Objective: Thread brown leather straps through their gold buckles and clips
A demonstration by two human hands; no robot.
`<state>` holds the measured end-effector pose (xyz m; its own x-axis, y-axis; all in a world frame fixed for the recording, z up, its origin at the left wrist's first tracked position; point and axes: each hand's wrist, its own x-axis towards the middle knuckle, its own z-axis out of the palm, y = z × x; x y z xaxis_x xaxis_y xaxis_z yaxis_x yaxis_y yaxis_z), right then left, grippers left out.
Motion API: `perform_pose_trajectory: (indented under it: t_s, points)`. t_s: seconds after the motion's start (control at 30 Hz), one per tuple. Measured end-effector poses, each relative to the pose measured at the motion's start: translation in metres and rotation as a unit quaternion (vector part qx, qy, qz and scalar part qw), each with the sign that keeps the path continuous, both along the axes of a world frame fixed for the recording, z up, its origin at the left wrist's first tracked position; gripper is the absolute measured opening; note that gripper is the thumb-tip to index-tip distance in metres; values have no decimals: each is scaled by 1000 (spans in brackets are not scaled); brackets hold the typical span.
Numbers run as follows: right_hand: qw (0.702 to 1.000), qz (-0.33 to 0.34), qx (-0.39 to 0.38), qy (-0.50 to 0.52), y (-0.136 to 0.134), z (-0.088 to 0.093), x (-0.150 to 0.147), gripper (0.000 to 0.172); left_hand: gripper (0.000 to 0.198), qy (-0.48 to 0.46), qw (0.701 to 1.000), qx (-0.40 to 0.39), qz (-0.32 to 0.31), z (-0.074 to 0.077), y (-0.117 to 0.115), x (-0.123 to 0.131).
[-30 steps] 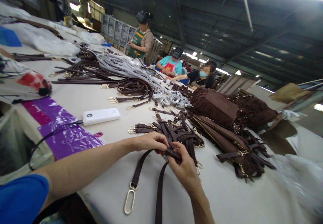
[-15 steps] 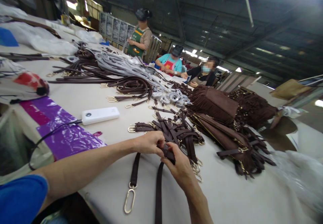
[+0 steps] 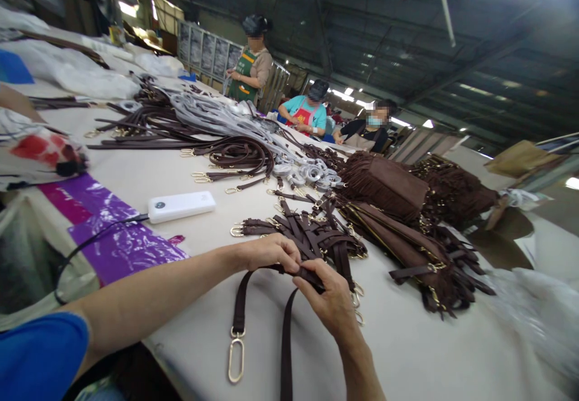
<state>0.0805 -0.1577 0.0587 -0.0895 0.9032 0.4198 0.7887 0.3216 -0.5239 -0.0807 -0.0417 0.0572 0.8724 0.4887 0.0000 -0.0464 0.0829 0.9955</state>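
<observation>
A dark brown strap [image 3: 241, 304] runs through both my hands above the pale table. My left hand [image 3: 271, 252] is closed on it, thumb and fingers pinching. Close beside it, my right hand [image 3: 326, 292] grips the same strap with thumb and forefinger. One end hangs down at the left with a long gold clip [image 3: 236, 359]; another length drops between my wrists toward the bottom edge. The part between my fingertips is mostly hidden. Just beyond my hands lies a pile of short brown straps [image 3: 312, 235] with gold buckles and clips.
A white power bank [image 3: 181, 207] with a black cable lies at left, near purple plastic [image 3: 122, 250]. Long brown straps [image 3: 239, 154] and grey wrapped straps [image 3: 217, 117] spread across the table [image 3: 126, 178]. Brown fringed bags [image 3: 384, 184] stand at right. Several people work beyond.
My hands have shifted slightly right and drawn fingertip to fingertip, and more strap shows under my left hand. An arm now shows at the far left edge.
</observation>
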Motion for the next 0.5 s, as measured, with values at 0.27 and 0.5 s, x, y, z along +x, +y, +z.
perform_pose_trajectory:
  t_s: [0.27, 0.5]
  points:
    - [996, -81, 0, 25, 0, -5, 14, 18, 18, 8, 985, -151, 86, 3, 29, -8]
    - [993, -77, -51, 69, 0, -8, 22, 18, 25, 30, 986, -126, 105, 4, 40, -14]
